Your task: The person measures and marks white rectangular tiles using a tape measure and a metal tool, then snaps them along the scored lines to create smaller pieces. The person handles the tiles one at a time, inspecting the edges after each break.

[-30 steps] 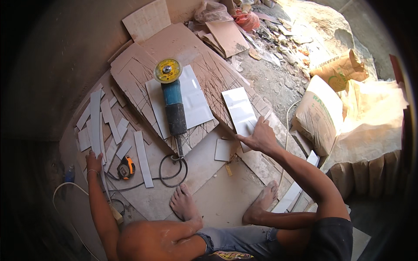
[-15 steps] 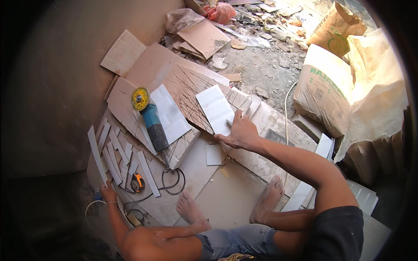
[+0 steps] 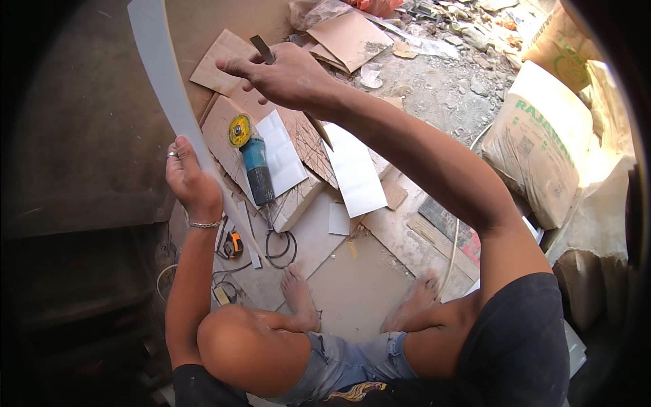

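Gripping a strip (image 3: 165,71), left hand (image 3: 194,180) rose; right hand (image 3: 290,78) too, loosely clasping a bar (image 3: 262,49).

Upper center: red plastic bag (image 3: 376,6) at top edge, clear plastic bag (image 3: 317,15) left of it, flat tan boards (image 3: 347,41) below, crumpled white scrap (image 3: 370,76) near them. Rubble (image 3: 444,88) spreads upper center-right. Right side: plump pale sack with green print (image 3: 542,152), brown paper sack (image 3: 568,51) above, partly cut off by dark rim. More upright brown bags (image 3: 587,285), lower right, shadowed. Thin white cable (image 3: 454,254) runs down right of center. Bare wall (image 3: 74,102) fills upper left.
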Available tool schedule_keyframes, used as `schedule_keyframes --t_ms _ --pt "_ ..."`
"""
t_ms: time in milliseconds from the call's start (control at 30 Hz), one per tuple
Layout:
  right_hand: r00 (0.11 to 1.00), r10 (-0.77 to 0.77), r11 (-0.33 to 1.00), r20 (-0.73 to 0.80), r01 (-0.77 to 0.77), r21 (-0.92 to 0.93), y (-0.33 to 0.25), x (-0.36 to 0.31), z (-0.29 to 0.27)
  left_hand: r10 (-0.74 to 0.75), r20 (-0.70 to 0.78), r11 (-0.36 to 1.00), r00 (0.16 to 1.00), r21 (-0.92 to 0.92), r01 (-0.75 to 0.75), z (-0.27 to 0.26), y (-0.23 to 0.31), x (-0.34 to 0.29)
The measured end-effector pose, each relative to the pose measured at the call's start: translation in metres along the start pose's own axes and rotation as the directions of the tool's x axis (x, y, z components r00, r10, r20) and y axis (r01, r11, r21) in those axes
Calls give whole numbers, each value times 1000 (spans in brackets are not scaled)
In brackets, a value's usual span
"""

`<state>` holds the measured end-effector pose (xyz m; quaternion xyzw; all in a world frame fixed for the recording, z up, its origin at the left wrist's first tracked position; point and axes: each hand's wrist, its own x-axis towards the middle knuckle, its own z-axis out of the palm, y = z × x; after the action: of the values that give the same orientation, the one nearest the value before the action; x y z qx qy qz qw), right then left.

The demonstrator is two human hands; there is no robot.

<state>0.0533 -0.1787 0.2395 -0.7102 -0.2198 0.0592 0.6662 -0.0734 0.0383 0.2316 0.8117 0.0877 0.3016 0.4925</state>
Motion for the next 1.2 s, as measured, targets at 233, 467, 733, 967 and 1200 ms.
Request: schedule_keyframes --t_ms 233,467,733,967,1200 --pt "920 -165 986 -357 139 -96 19 -49 6 85 240 972 967 -232 -28 115 16 -73" --pt "894 102 925 -436 -247 -290 73 -104 -23 -13 390 897 921 -402 183 115 -46 -57" --pt "854 425 765 -299 -515 -386 119 -201 48 378 469 871 798 112 -478 151 -125 61" --pt "852 438 758 -287 -522 -391 146 -235 122 -166 791 916 589 345 -206 145 -155 54" --pt "839 437 700 -325 -544 -463 129 -252 125 -116 754 934 647 305 -188 151 -185 50"
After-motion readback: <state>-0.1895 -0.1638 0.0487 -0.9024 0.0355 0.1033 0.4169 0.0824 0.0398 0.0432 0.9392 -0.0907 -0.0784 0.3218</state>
